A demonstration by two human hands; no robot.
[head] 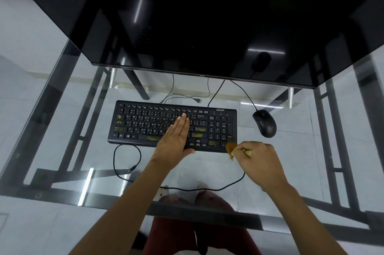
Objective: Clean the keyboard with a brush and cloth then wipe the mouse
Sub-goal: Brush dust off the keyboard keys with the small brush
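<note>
A black keyboard (145, 123) lies on the glass desk, with yellowish smudges on several keys. My left hand (174, 136) rests flat on its middle keys, fingers together and pointing away from me. My right hand (259, 161) is closed around a small brush (230, 148) whose brown bristles touch the keyboard's front right corner; its motion blurs it. A black wired mouse (265, 122) sits to the right of the keyboard, untouched. No cloth is in view.
A large dark monitor (207, 26) overhangs the desk behind the keyboard. Cables trail behind the keyboard, and one black cable (124, 171) loops across the glass (62, 130) near the front edge. The desk's metal frame shows through the glass.
</note>
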